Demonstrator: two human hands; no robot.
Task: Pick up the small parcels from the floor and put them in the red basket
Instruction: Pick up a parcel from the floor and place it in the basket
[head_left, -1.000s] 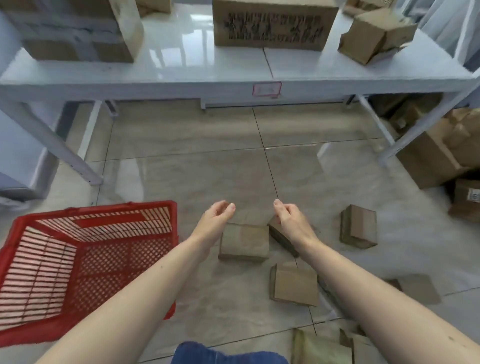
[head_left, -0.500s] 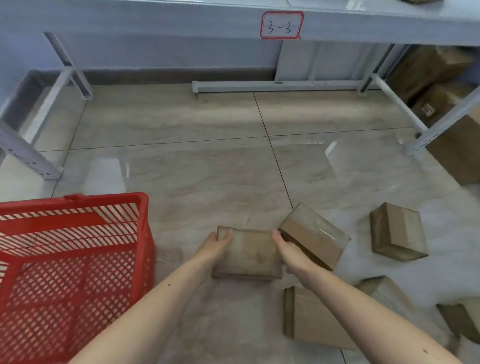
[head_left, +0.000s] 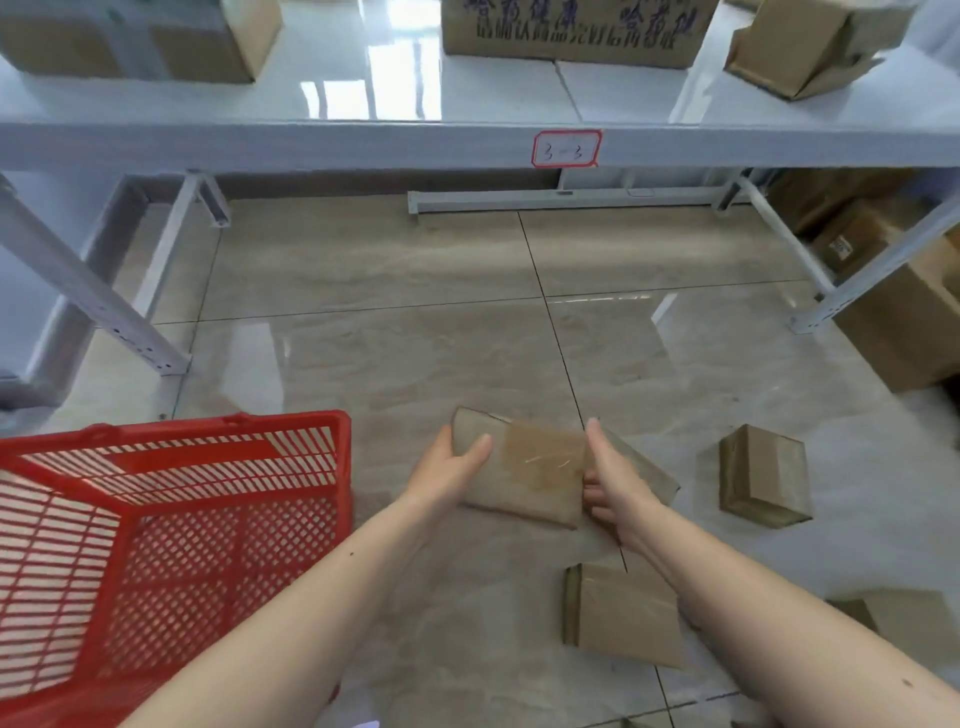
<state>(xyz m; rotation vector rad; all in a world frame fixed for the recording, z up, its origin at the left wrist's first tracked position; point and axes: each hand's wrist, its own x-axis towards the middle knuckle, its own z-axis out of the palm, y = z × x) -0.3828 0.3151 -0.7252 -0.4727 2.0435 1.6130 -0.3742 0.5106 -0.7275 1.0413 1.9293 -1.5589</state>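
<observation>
Red basket (head_left: 332, 499): left and lower portions cut off by the frame edges; parcel (head_left: 644, 467) behind the right hand (head_left: 618, 488): largely hidden, one corner visible; held parcel (head_left: 524, 467): motion-blurred, surface markings unreadable; right hand's fingers concealed behind its end; parcel (head_left: 904, 623) at lower right partly covered by the forearm; printed carton (head_left: 571, 26) on the shelf (head_left: 363, 140): top cropped, lettering illegible.

Bare floor (head_left: 415, 364) lies open between held parcel (head_left: 524, 473) and red basket (head_left: 343, 467).
</observation>
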